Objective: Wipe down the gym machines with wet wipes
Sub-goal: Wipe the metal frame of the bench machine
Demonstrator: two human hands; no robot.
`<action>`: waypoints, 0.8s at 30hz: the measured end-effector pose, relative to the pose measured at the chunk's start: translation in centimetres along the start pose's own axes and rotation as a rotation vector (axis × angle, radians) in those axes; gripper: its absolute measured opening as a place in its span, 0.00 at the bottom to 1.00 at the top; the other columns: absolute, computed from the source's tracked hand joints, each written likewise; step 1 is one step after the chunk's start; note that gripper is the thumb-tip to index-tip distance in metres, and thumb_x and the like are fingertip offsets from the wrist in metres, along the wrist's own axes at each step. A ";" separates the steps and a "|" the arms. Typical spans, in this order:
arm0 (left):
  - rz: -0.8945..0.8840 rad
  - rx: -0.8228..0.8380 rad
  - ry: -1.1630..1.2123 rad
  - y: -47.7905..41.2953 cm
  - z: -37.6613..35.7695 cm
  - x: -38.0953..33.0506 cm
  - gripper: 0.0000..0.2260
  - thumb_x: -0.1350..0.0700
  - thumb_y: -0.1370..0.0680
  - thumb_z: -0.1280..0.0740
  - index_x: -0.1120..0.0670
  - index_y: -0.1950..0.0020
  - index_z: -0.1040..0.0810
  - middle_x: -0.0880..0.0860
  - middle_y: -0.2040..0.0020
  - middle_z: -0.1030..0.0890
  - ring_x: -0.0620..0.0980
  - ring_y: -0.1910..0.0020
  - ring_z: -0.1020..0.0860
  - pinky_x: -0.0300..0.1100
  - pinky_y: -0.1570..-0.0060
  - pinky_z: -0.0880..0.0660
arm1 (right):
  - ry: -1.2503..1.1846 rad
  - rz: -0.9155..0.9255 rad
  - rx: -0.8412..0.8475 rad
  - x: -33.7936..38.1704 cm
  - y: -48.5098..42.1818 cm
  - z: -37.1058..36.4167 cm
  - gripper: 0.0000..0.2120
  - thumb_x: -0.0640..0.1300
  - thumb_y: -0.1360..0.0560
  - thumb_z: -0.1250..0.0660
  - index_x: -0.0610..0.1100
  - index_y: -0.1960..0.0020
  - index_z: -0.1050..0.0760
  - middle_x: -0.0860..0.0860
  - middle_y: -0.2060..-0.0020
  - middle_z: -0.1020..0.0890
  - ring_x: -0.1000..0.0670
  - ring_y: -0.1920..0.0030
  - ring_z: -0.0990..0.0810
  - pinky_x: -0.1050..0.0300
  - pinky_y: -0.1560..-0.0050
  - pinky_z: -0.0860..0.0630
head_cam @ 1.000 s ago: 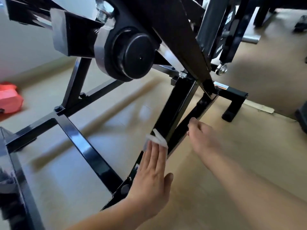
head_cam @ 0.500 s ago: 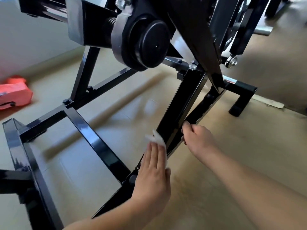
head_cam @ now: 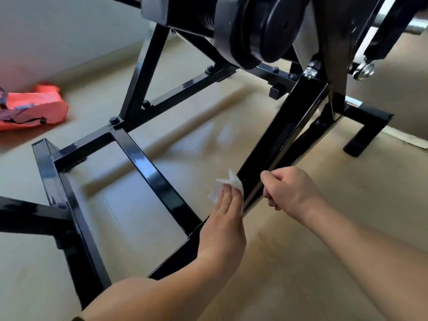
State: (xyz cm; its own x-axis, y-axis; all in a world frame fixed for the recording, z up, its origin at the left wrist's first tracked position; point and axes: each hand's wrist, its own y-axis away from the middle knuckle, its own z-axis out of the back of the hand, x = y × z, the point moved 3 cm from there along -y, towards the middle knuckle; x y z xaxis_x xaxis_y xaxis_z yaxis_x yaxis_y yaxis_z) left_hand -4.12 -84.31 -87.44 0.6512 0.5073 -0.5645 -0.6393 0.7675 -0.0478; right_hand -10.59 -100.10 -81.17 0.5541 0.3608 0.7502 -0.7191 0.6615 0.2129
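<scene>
Low on the slanted glossy black steel bar (head_cam: 278, 144) of the black-framed gym machine (head_cam: 139, 158), the left hand (head_cam: 222, 230) lies flat with its fingers straight and close together, pointing up along the bar. Under the fingertips (head_cam: 228, 198) it presses a crumpled white wet wipe (head_cam: 228, 183) against the bar's left face. Part of the wipe sticks out above and to the left of the fingers. That grip is slack and spread, curled round nothing, holding the wipe by pressure alone. The left forearm comes up from the bottom edge of the view and crosses the frame's lower corner.

Just across the bar, the right hand (head_cam: 289, 188) is at its right edge with its fingers curled inward, knuckles facing left and the wrist bent slightly. The curled fingers touch the bar's edge, but whether this grip closes round the metal cannot be told. The right forearm reaches in from the lower right over the beige floor (head_cam: 301, 262).

Above the hands a round black plastic cap (head_cam: 278, 26) juts from the machine. Well apart to the left, an orange fabric bag (head_cam: 32, 107) lies on the floor by the wall.
</scene>
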 end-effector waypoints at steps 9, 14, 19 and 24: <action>-0.071 0.001 0.298 3.1 0.6 -3.8 0.24 0.62 0.17 0.44 0.41 0.24 0.31 0.25 0.42 0.28 0.29 0.45 0.26 0.26 0.48 0.31 | -0.157 -0.126 0.187 -0.3 0.2 -1.3 0.21 0.52 0.27 0.41 0.38 0.67 0.20 0.42 0.71 0.17 0.37 0.66 0.16 0.45 0.61 0.20; 0.053 0.043 0.538 1.2 0.1 -5.8 0.20 0.61 0.14 0.42 0.41 0.28 0.26 0.22 0.49 0.23 0.24 0.47 0.25 0.22 0.46 0.33 | -0.579 -0.312 0.191 -3.6 1.5 0.1 0.19 0.56 0.20 0.33 0.39 0.53 0.16 0.40 0.59 0.13 0.41 0.60 0.13 0.49 0.60 0.17; -0.050 0.299 0.469 1.5 -2.8 -7.1 0.32 0.61 0.20 0.36 0.35 0.22 0.37 0.33 0.25 0.32 0.31 0.25 0.36 0.38 0.23 0.38 | -0.577 -0.525 0.050 -8.9 2.1 -0.2 0.09 0.48 0.19 0.31 0.44 0.43 0.19 0.42 0.48 0.14 0.44 0.51 0.15 0.51 0.55 0.20; -0.044 0.051 0.153 1.0 1.8 -3.1 0.15 0.56 0.18 0.36 0.43 0.33 0.24 0.38 0.45 0.21 0.39 0.50 0.21 0.39 0.49 0.22 | -0.327 -0.413 -0.139 -7.8 0.1 5.6 0.09 0.45 0.17 0.36 0.40 0.48 0.21 0.44 0.53 0.16 0.41 0.50 0.16 0.51 0.48 0.18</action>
State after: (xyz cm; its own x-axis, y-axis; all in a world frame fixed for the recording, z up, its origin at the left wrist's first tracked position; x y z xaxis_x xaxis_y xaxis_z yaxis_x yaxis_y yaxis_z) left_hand -6.10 -84.42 -84.26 0.6057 0.4098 -0.6821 -0.5870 0.8088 -0.0353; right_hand -17.38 -106.57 -83.49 0.6037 -0.1562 0.7818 -0.3943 0.7937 0.4631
